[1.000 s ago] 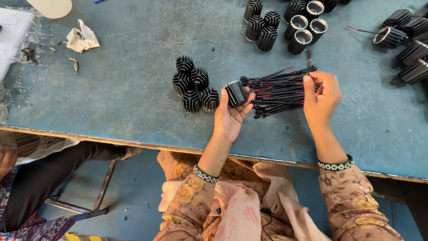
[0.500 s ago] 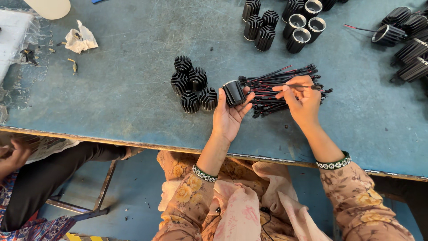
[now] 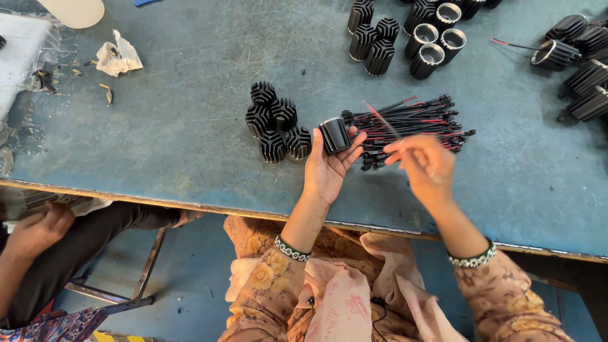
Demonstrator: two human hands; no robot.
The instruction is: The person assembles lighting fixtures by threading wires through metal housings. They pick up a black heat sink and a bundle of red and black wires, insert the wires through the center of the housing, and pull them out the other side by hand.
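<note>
Two hands work above the worktop [image 3: 190,126]. Left hand [image 3: 329,168] fingers grip a black finned cylinder [image 3: 334,135]. Right hand [image 3: 425,166], raised and blurred, pinches a red-black wire [image 3: 380,117].

- A worn blue-grey worktable [image 3: 190,126] fills most of the frame, its top scratched and scuffed.
- A pale wooden edge [image 3: 158,201] runs along its near side.
- Lower left, below the table, a blue-painted floor [image 3: 190,272] shows.
- A metal stool frame [image 3: 142,282] stands on it.
- Light is even and soft, with faint shadows.
</note>
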